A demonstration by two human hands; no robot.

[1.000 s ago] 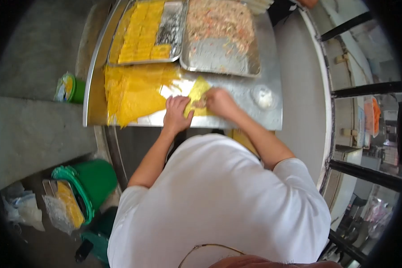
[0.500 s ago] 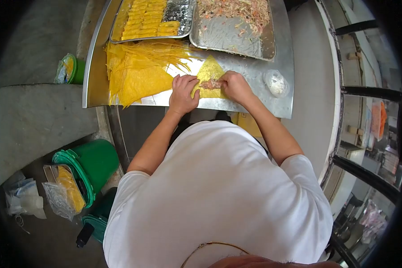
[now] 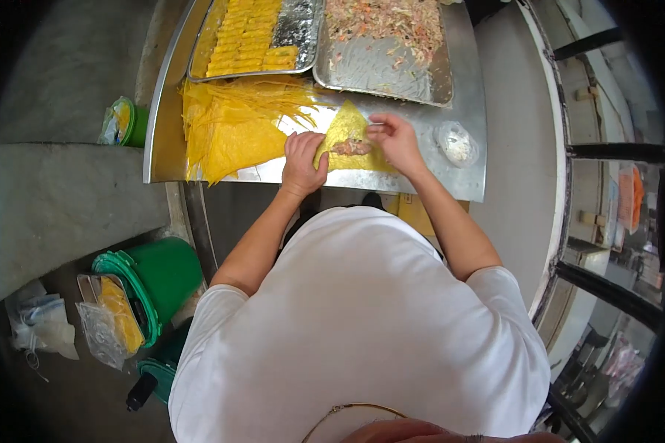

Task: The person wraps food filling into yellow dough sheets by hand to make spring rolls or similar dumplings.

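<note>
In the head view, a yellow sheet [image 3: 346, 122] lies at the table's [image 3: 451, 177] near edge, a strip of filling [image 3: 352, 148] across it; the left hand [image 3: 304, 164] rests on its left edge, thumb and fingers spread; the right hand [image 3: 397, 145] is over its right side, fingers half bent, tips slightly apart, with contact impossible to tell; stacked sheets [image 3: 236, 136] lie left; a tray of filling [image 3: 380, 70] stands beyond.

The left forearm [image 3: 262, 240] and right forearm [image 3: 457, 221] angled inward. The left hand [image 3: 303, 161] was palm down, thumb spread from its fingers; the right hand [image 3: 399, 144] stood apart, its fingers loosely curled.
</note>
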